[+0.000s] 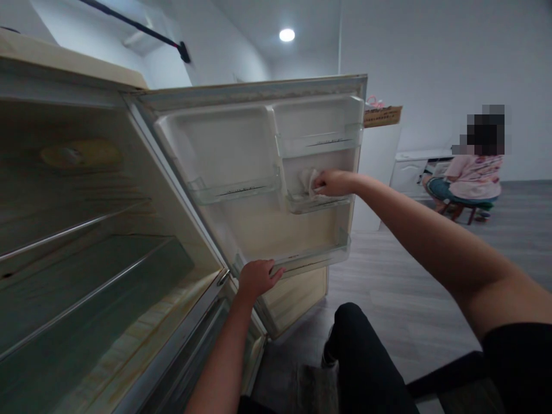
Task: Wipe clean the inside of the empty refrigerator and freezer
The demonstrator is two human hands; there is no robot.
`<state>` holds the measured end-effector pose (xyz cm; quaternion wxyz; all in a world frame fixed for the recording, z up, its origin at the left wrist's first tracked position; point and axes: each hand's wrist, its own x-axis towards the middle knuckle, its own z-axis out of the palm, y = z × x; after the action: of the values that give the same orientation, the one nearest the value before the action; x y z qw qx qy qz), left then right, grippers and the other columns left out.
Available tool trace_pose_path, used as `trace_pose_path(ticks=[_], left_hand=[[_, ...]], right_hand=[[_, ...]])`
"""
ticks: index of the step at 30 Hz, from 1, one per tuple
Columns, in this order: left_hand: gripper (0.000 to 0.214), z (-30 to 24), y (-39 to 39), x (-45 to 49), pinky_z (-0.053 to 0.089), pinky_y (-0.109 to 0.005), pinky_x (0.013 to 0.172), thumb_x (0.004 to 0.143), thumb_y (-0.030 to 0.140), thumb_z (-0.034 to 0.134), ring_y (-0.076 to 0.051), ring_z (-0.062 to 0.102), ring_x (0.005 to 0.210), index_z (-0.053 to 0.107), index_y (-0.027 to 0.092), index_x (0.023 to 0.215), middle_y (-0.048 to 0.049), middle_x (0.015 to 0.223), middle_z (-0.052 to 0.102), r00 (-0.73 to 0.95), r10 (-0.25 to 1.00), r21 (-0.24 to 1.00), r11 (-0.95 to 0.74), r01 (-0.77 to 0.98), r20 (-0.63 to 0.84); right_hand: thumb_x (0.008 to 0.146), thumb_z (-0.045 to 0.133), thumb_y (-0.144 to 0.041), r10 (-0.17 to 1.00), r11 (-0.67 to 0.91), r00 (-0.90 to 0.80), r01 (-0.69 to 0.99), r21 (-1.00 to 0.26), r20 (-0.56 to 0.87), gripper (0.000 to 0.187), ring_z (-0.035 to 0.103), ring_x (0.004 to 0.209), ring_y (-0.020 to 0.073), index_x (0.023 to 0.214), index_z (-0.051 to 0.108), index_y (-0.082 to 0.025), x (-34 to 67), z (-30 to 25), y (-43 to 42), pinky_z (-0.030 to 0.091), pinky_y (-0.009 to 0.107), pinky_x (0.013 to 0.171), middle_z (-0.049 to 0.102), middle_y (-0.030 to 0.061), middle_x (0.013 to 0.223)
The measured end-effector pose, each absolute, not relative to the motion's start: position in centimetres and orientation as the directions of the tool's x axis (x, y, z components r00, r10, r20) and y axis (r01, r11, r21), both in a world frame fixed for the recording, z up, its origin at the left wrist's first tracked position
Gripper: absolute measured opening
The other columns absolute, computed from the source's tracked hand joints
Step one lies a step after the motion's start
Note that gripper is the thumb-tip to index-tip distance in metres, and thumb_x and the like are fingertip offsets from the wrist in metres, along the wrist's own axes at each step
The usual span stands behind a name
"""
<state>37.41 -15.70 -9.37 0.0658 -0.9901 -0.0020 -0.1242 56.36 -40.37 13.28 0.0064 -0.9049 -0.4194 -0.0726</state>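
Much of the cloth (308,183) is hidden: only a crumpled white fold shows to the left of the right hand (334,183), the rest bunched under the clenched fingers, whose tips cannot be seen. That grip presses the cloth against the back wall of the fridge door (241,149), just above the rim of the middle right bin (321,203). The left hand (256,278) is below and to the left of that grip, its fingers curled over the door's bottom edge with their tips out of sight and the thumb stretched along the lip of the bottom bin (310,254). The fridge body is cut off at the left and bottom edges of the view, and the yellowish round fitting (80,154) on its back wall is too blurred to identify. Four bins hang on the door, counting one directly above the cloth grip and one to its left; two wire shelves (86,224) cross the cabinet. The bins are clear, glossy plastic with squared corners; the door liner is smooth, off-white and yellowed lower down. Far to the right of the cloth hand, well apart, a seated person (472,175) sits on a low stool on grey plank flooring (401,270).
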Motion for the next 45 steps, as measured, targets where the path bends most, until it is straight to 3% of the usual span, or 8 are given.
trace_pose_path(ticks=[7,11,17,27,31,33,40,45], left_hand=[[0.060,-9.2,-15.8,37.5,0.037,-0.031,0.066,0.098,0.067,0.031,-0.024,0.068,0.078,0.066,0.021,0.082,-0.0095,0.080,0.072,0.976,-0.002,-0.134,-0.991,0.027,0.216],[0.059,-8.9,-16.0,37.4,0.039,-0.032,0.068,0.098,0.065,0.032,-0.025,0.068,0.080,0.067,0.020,0.084,-0.0098,0.082,0.072,0.976,-0.002,-0.131,-0.991,0.027,0.218],[0.060,-8.5,-16.2,37.4,0.041,-0.033,0.070,0.098,0.066,0.031,-0.026,0.070,0.081,0.068,0.020,0.087,-0.0105,0.082,0.073,0.982,0.013,-0.114,-0.993,0.035,0.186],[0.060,-9.3,-16.0,37.9,0.044,-0.035,0.075,0.098,0.065,0.031,-0.027,0.070,0.084,0.068,0.020,0.085,-0.0117,0.086,0.074,0.976,0.030,-0.107,-0.993,0.054,0.214],[0.062,-9.3,-16.1,38.2,0.044,-0.034,0.072,0.098,0.067,0.029,-0.026,0.070,0.084,0.068,0.020,0.086,-0.0111,0.086,0.074,0.975,0.030,-0.119,-0.991,0.058,0.222],[0.063,-9.3,-16.2,38.2,0.043,-0.033,0.071,0.098,0.067,0.029,-0.026,0.070,0.082,0.069,0.020,0.087,-0.0108,0.084,0.074,0.974,0.030,-0.121,-0.991,0.059,0.224],[0.064,-9.3,-16.1,37.7,0.042,-0.032,0.069,0.097,0.070,0.032,-0.025,0.069,0.078,0.070,0.020,0.085,-0.0100,0.078,0.072,0.966,0.015,-0.107,-0.993,0.045,0.260],[0.063,-9.4,-16.0,37.6,0.041,-0.032,0.068,0.097,0.070,0.031,-0.025,0.068,0.077,0.068,0.021,0.082,-0.0094,0.078,0.072,0.972,0.018,-0.120,-0.992,0.048,0.234]], right_hand=[[0.084,0.048,-0.021,0.517,-0.764,0.592,0.645,0.021,0.618,0.031,0.060,0.088,0.0247,0.101,0.072,-0.011,54.8,11.3,-43.7,0.044,0.033,0.077,0.068,0.0132,0.094],[0.094,0.039,-0.025,0.372,-0.652,0.293,0.758,0.023,0.881,0.036,0.060,0.108,0.0281,0.113,0.068,-0.016,50.2,7.6,-42.2,0.048,0.046,0.094,0.067,0.0145,0.109],[0.099,0.048,-0.031,0.491,-0.501,0.083,0.842,0.202,0.867,0.039,0.028,0.152,0.0284,0.137,0.058,-0.025,48.3,0.4,-36.8,0.020,0.057,0.124,0.042,0.0089,0.157],[0.103,0.030,-0.036,0.018,-0.705,0.372,0.663,-0.252,0.928,0.063,-0.003,0.158,0.0329,0.163,0.023,-0.019,55.4,-4.2,-40.7,0.016,0.066,0.121,0.004,0.0112,0.170],[0.104,0.017,-0.041,-0.384,-0.264,0.593,0.664,-0.699,0.708,0.063,0.026,0.154,0.0272,0.161,0.024,-0.016,55.3,-5.0,-39.4,0.026,0.061,0.121,0.028,0.0169,0.162],[0.103,0.020,-0.046,-0.430,0.080,0.717,0.635,-0.768,0.548,0.062,0.044,0.143,0.0253,0.157,0.033,-0.018,54.1,-4.9,-37.6,0.034,0.058,0.119,0.045,0.0157,0.152],[0.097,0.037,-0.042,-0.441,0.714,0.880,0.463,-0.525,0.176,0.042,0.064,0.119,0.0174,0.122,0.063,-0.021,52.2,-1.2,-33.4,0.053,0.042,0.106,0.069,0.0055,0.117],[0.093,0.032,-0.032,-0.215,0.880,0.968,0.250,-0.403,0.131,0.041,0.071,0.096,0.0209,0.100,0.071,-0.021,54.3,2.2,-35.9,0.062,0.046,0.086,0.073,0.0058,0.089]])
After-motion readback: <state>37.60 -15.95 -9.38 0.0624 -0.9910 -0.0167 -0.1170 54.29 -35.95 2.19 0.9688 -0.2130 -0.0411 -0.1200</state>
